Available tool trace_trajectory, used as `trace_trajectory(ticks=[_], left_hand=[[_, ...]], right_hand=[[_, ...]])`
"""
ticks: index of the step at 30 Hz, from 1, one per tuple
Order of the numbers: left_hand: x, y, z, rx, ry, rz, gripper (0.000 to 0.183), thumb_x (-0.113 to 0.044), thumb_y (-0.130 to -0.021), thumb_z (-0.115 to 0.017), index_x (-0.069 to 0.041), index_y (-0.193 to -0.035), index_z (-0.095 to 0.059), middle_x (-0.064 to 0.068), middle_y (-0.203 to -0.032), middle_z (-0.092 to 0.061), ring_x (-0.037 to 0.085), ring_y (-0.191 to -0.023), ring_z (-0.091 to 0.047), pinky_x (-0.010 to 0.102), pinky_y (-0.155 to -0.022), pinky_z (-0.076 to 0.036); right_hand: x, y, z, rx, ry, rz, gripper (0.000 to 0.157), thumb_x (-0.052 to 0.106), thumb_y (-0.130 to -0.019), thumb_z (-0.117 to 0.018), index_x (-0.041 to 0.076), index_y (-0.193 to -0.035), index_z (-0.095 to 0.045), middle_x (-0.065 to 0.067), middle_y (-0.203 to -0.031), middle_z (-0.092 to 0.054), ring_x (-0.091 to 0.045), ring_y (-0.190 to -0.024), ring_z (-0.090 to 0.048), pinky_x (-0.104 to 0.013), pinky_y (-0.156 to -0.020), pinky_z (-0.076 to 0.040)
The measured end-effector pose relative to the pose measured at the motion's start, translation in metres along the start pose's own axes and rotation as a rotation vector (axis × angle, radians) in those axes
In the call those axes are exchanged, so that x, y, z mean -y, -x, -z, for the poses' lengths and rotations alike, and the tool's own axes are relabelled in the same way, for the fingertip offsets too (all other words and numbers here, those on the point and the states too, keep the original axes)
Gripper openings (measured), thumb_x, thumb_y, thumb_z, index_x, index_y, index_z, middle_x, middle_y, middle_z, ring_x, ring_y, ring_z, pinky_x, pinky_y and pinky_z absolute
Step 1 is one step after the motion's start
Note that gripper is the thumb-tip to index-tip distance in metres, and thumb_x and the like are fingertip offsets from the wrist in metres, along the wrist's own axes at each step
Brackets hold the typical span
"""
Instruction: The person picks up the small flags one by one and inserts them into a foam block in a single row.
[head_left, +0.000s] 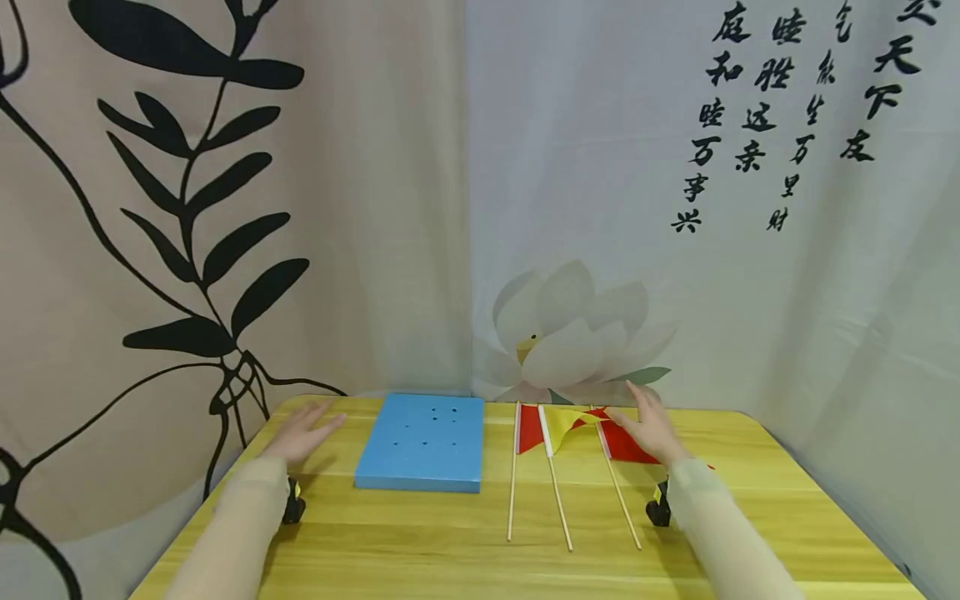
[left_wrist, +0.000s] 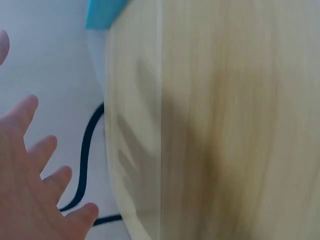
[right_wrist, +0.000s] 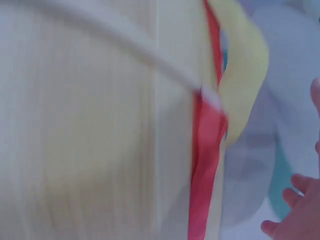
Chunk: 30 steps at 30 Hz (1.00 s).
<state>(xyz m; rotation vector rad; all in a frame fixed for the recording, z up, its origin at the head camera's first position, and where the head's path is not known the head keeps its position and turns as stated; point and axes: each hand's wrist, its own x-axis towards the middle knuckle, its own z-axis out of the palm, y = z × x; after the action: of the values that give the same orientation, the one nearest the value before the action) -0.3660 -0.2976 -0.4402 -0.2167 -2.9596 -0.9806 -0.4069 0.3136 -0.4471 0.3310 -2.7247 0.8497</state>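
Fingers spread, my left hand (head_left: 302, 435) hovers over the table's left side, apart from the blue board (head_left: 427, 462), which has several small holes in its top. My right hand (head_left: 651, 427) is held above the right side, fingers extended and holding nothing. Beneath and beside it lie three small flags on thin sticks: a red flag (head_left: 531, 429) at the left, a yellow flag (head_left: 557, 427) in the middle and another red flag (head_left: 626, 443) at the right, partly hidden by the hand. In the right wrist view the red cloth (right_wrist: 206, 165) and yellow cloth (right_wrist: 247, 75) appear blurred.
The wooden table (head_left: 420, 542) has rounded far corners. Behind it hangs a pale curtain (head_left: 390, 208) printed with dark leaves, a lotus and black writing. A black device (head_left: 292, 502) is worn at the left wrist, another device (head_left: 659, 505) at the right.
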Motion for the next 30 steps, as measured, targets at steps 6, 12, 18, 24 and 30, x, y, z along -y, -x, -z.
trace_trajectory(ticks=[6, 12, 18, 24, 30], left_hand=[[-0.014, 0.005, -0.005, 0.041, 0.148, 0.027, 0.081, -0.063, -0.098, -0.033, -0.010, -0.157, -0.014, 0.026, -0.158, -0.009, 0.051, -0.140, -0.007, 0.074, -0.105, -0.013], [-0.022, 0.011, -0.013, 0.053, 0.350, 0.013, 0.080, -0.060, -0.099, -0.035, -0.006, -0.155, -0.019, 0.026, -0.154, -0.023, 0.047, -0.135, -0.030, 0.060, -0.104, -0.035], [-0.024, 0.015, -0.030, 0.056, 0.487, 0.056, 0.074, -0.051, -0.101, -0.044, 0.002, -0.151, -0.029, 0.030, -0.146, -0.036, 0.042, -0.118, -0.053, 0.045, -0.089, -0.053], [-0.023, 0.016, -0.046, 0.073, 0.588, 0.108, 0.070, -0.043, -0.098, -0.055, 0.006, -0.145, -0.038, 0.028, -0.139, -0.046, 0.028, -0.103, -0.061, 0.038, -0.081, -0.055], [-0.020, 0.019, -0.053, 0.125, 0.643, 0.087, 0.067, -0.034, -0.098, -0.059, 0.007, -0.145, -0.038, 0.029, -0.138, -0.045, 0.033, -0.112, -0.056, 0.037, -0.082, -0.055]], right_hand=[[0.036, -0.002, -0.015, -0.047, -0.104, 0.039, 0.074, 0.036, -0.095, -0.062, -0.002, -0.150, -0.029, -0.030, -0.147, -0.033, -0.049, -0.133, -0.029, -0.066, -0.106, -0.025], [0.071, 0.003, -0.039, -0.055, -0.206, 0.086, 0.051, 0.026, -0.093, -0.067, -0.001, -0.134, -0.054, -0.023, -0.135, -0.051, -0.043, -0.125, -0.044, -0.059, -0.103, -0.036], [0.096, 0.013, -0.060, -0.051, -0.301, 0.045, 0.041, 0.024, -0.091, -0.070, 0.005, -0.126, -0.063, -0.012, -0.116, -0.064, -0.033, -0.109, -0.058, -0.048, -0.090, -0.049], [0.111, 0.016, -0.074, 0.025, -0.469, -0.047, 0.032, 0.023, -0.091, -0.070, 0.004, -0.116, -0.068, -0.012, -0.089, -0.068, -0.030, -0.079, -0.063, -0.032, -0.062, -0.052], [0.124, 0.020, -0.086, 0.177, -0.587, -0.166, 0.028, 0.017, -0.091, -0.069, -0.007, -0.105, -0.067, -0.019, -0.084, -0.066, -0.028, -0.066, -0.066, -0.036, -0.058, -0.058]])
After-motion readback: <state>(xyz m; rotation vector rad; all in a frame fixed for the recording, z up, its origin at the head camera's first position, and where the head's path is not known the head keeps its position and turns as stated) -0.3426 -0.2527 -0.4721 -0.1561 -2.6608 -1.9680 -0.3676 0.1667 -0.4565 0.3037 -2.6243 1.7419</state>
